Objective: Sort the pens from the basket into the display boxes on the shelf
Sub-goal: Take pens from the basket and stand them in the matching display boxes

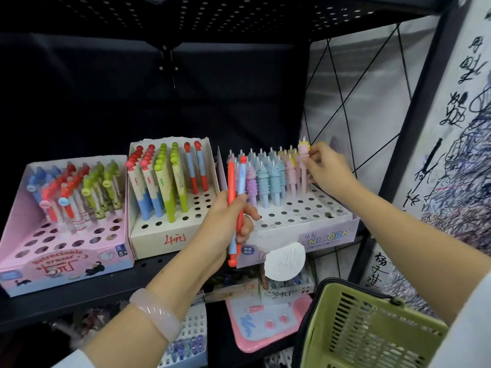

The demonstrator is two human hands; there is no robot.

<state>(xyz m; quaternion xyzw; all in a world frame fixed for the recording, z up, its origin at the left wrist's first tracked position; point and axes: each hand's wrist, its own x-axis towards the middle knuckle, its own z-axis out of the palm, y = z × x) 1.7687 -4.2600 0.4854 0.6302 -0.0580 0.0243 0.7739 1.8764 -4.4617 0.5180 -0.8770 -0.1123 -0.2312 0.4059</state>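
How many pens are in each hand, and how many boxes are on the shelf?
Pens in the left hand: 2, one red pen, one blue pen
Pens in the right hand: 1, a pink unicorn pen
Display boxes on the shelf: 3
Total: 3 pens, 3 boxes

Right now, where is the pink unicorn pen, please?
The pink unicorn pen stands at the right end of the Unicorn box's back row, pinched by the right hand.

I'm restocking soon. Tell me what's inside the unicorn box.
The unicorn box holds purple, blue and pink unicorn pens standing in its back rows; the front holes are empty. The right hand pinches one pink pen and hides the far corner.
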